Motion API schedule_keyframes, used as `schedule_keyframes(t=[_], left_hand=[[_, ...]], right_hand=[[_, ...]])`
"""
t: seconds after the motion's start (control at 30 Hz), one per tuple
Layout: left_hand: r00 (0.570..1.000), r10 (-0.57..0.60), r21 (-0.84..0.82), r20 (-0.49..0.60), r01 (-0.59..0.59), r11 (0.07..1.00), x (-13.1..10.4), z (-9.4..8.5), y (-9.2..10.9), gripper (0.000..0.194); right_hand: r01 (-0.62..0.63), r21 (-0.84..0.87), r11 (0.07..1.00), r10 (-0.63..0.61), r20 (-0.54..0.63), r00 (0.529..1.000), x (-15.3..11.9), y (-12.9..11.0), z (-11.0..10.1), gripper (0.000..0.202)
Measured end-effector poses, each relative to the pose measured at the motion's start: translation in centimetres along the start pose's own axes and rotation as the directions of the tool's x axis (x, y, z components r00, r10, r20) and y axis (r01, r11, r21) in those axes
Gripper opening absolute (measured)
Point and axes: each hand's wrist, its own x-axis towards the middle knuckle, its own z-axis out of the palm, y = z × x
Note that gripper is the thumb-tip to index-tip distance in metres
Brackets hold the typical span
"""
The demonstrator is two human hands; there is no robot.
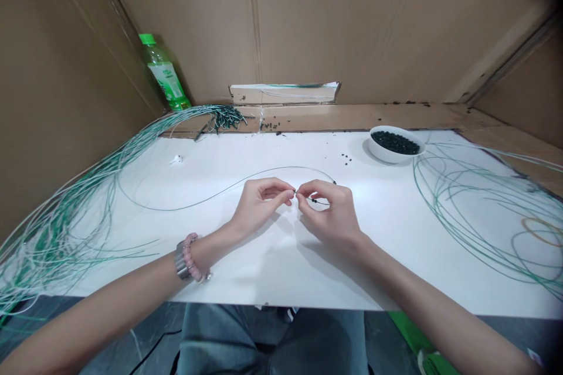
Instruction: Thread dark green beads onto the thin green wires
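Observation:
Over the white tabletop (246, 246), my left hand (265, 198) and my right hand (329, 206) meet fingertip to fingertip, each closed in a pinch. Between them runs a thin green cord (222, 189), with a tiny dark piece showing at the fingertips, too small to make out. Beside my right hand's fingers, small black beads (314, 201) sit on the cord. The cord loops behind both hands, with another dark bead (335, 182) above my right knuckles, and trails off to the left.
A white bowl (389, 157) full of black beads stands at back right, near loose beads (346, 158). Cord bundles lie left (83, 205) and coiled right (457, 217). A green-capped bottle (167, 79) leans in the left corner. Cardboard walls (308, 23) surround the table.

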Motion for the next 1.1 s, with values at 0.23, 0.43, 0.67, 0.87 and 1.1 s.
schedule_keyframes(t=[0.23, 0.43, 0.67, 0.87, 1.1], left_hand=[[0.997, 0.072, 0.103, -0.01, -0.071, 0.992, -0.02, -0.38, -0.36, 0.009], [0.998, 0.058, 0.094, -0.039, -0.054, 0.994, 0.22, -0.4, -0.49, 0.009], [1.0, 0.021, 0.089, -0.001, -0.021, 0.996, 0.09, -0.24, -0.17, 0.012], [0.994, 0.1, 0.166, -0.053, -0.09, 0.982, 0.43, -0.6, -0.33, 0.012], [0.997, 0.078, 0.219, -0.008, -0.074, 0.973, 0.37, -0.52, -0.48, 0.014]], right_hand=[[-0.04, 0.02, 0.999, 0.039, 0.043, 0.998, -0.06, 0.47, -0.09, 0.012], [-0.151, 0.129, 0.98, 0.147, 0.037, 0.988, 0.02, 0.43, -0.01, 0.011], [-0.193, 0.187, 0.963, 0.185, 0.06, 0.981, -0.01, 0.21, 0.13, 0.01], [-0.274, 0.078, 0.958, 0.269, 0.067, 0.961, 0.27, 0.15, 0.22, 0.006], [-0.199, 0.081, 0.977, 0.189, 0.117, 0.975, 0.51, 0.42, 0.13, 0.01]])
